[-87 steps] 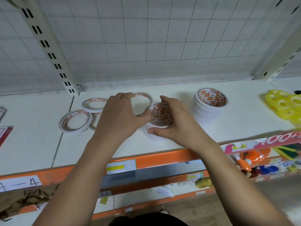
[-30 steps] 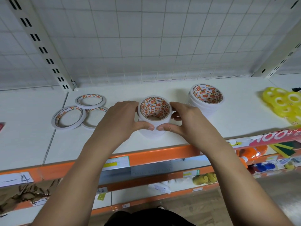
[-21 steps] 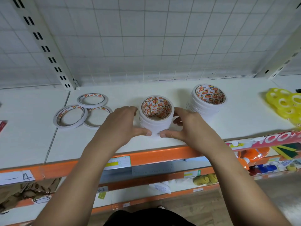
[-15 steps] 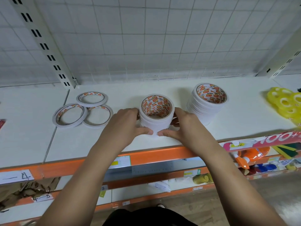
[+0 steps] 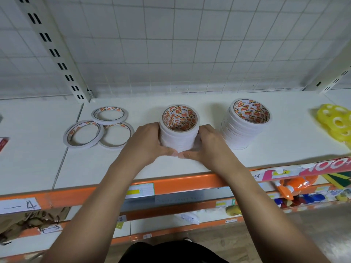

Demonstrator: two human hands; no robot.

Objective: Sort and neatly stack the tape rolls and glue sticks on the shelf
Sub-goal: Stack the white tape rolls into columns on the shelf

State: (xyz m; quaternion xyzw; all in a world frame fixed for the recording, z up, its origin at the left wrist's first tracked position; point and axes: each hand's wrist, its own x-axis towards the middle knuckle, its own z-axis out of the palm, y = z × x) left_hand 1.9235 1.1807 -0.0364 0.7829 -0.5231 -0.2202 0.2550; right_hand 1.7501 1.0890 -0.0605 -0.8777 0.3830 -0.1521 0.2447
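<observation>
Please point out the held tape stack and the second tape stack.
held tape stack (image 5: 178, 138), head view, white outer side wall.
second tape stack (image 5: 241, 134), head view, white outer side wall.

Matt white paper tape stack (image 5: 179, 138); smooth white shelf (image 5: 190, 166).

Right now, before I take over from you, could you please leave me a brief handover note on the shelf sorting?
Hands: left hand and right hand both grip the middle stack of white tape rolls from either side, thumbs meeting in front. The stack stands upright on the shelf.
Done: the right stack stands apart beside it, its rolls a little uneven.
Left: the three loose thin rolls lie flat and overlapping on the left and need stacking. The yellow rings at the far right are untouched. No glue sticks show on this shelf.
</observation>
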